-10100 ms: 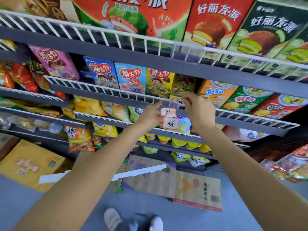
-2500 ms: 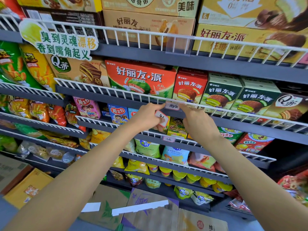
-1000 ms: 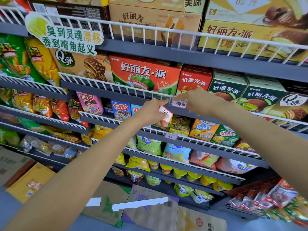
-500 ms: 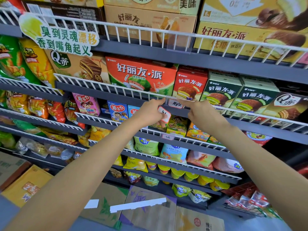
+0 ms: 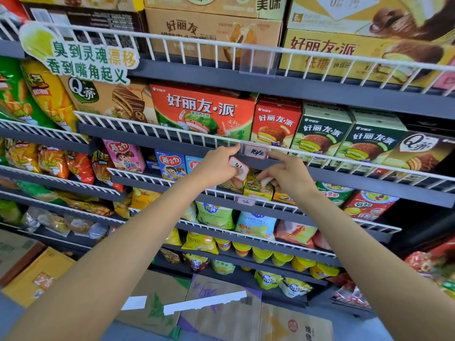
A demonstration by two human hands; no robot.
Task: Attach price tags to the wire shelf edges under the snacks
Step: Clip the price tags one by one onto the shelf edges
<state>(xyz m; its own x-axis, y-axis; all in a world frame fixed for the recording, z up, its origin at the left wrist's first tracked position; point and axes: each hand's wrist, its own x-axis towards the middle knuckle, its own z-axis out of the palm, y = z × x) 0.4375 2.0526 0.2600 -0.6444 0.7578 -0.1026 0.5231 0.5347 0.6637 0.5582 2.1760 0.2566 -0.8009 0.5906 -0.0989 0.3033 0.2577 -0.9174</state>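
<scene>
Two bare arms reach up to snack shelves. A price tag (image 5: 256,151) sits clipped on the white wire rail (image 5: 344,159), between the two hands. The left hand (image 5: 216,166) is just left of it, forefinger touching the rail at the tag's left end, the other fingers curled round a spare tag (image 5: 238,168) that lies below the clipped one. The right hand (image 5: 288,175) is below and right of the tag, forefinger pointing at its right end, other fingers loosely curled, holding nothing. Half a second ago the right hand was higher, fingertips on the tag; it has since dropped slightly.
</scene>
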